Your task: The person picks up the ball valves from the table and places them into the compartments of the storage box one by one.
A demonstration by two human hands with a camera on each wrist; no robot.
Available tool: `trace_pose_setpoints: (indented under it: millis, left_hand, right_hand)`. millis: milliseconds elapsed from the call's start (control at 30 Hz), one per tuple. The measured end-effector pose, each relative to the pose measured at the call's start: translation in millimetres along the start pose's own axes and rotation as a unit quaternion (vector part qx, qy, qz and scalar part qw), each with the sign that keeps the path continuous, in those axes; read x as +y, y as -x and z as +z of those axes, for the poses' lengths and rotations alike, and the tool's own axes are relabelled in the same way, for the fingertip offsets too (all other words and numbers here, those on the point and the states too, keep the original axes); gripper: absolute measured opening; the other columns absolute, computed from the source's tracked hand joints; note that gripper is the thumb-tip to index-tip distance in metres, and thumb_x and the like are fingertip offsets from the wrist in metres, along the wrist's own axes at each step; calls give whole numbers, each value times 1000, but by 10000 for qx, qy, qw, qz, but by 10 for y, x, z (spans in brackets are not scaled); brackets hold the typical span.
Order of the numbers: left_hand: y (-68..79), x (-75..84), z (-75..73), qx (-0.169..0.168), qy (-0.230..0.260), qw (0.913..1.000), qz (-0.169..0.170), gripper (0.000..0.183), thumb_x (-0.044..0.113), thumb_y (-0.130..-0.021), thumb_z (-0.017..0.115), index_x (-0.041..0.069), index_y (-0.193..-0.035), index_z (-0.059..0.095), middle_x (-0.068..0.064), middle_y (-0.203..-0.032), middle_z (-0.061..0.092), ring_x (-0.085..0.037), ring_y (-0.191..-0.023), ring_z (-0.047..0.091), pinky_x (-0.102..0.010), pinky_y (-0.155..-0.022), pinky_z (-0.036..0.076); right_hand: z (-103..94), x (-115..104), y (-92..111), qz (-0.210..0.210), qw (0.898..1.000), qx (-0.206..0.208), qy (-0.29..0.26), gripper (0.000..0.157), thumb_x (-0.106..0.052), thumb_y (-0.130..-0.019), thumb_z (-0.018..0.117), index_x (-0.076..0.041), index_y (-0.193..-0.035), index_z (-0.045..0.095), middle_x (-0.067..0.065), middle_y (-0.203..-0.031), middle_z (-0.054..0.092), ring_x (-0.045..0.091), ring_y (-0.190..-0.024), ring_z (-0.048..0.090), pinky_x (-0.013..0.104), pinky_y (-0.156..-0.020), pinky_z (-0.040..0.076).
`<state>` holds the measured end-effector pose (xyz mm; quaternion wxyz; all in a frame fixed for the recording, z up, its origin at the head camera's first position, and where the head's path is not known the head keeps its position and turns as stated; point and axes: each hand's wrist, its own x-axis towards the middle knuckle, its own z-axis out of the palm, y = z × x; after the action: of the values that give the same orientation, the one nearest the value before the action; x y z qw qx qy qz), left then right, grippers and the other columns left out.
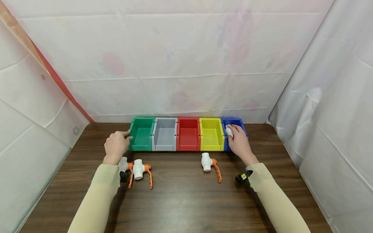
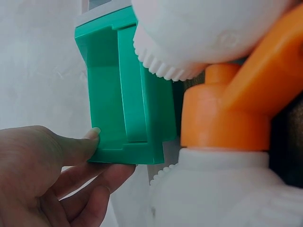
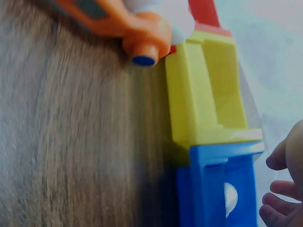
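My left hand (image 1: pixel 116 145) is at the left end of the bin row. It pinches the side wall of the green bin (image 2: pixel 104 94), thumb on the inner side and fingers outside. My right hand (image 1: pixel 240 142) is over the blue bin (image 3: pixel 203 198), thumb and fingers apart. A white fitting (image 3: pixel 230 198) lies inside that bin, clear of the fingers in the right wrist view; in the head view it shows between thumb and fingers. Two white ball valves with orange handles, one a valve (image 1: pixel 138 170) in plain view, lie by my left wrist.
Between the end bins stand a grey bin (image 1: pixel 164 147), a red bin (image 1: pixel 188 147) and a yellow bin (image 1: pixel 212 147). Another white ball valve (image 1: pixel 206 162) with an orange handle lies before the yellow one. Cloth (image 1: pixel 186 64) hangs behind the wooden table (image 1: pixel 180 204).
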<state>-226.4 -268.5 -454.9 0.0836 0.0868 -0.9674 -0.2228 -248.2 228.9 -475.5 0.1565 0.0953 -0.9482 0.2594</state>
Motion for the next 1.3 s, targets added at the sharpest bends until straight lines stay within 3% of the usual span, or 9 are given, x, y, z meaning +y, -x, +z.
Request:
trace_pose_setpoints:
  millis: [533,900,1300]
  left_hand:
    - [4,-16,17,-15,77,10000,18,40,24,-99,64,9,-135,63,-25,-125,63,-27,-54,53,-37,-45,37]
    - [9,-5,9,8,58,10000,-4,40,25,-98,65,9,-135,63,-25,-123,64,-27,-52,52,-37,-45,37]
    - [7,-19,18,10,66,10000,-25,40,25,-99,64,9,-135,63,-24,-124,64,-26,-50,49,-37,-44,35]
  right_hand:
    - [-140,-301,225,-578,9979,201,-199,38,-9,-95,65,-4,-133,62,21,-140,51,40,-129,47,57,-100,41]
    - [3,-409,397,-981,9934,242,-539,35,-8,-92,68,-5,-127,66,18,-135,55,38,-125,51,57,-101,41]
    - [131,-474,534,-1198,9903,-119,-696,34,-10,-92,70,-7,-126,67,15,-134,56,33,-125,51,54,-102,41]
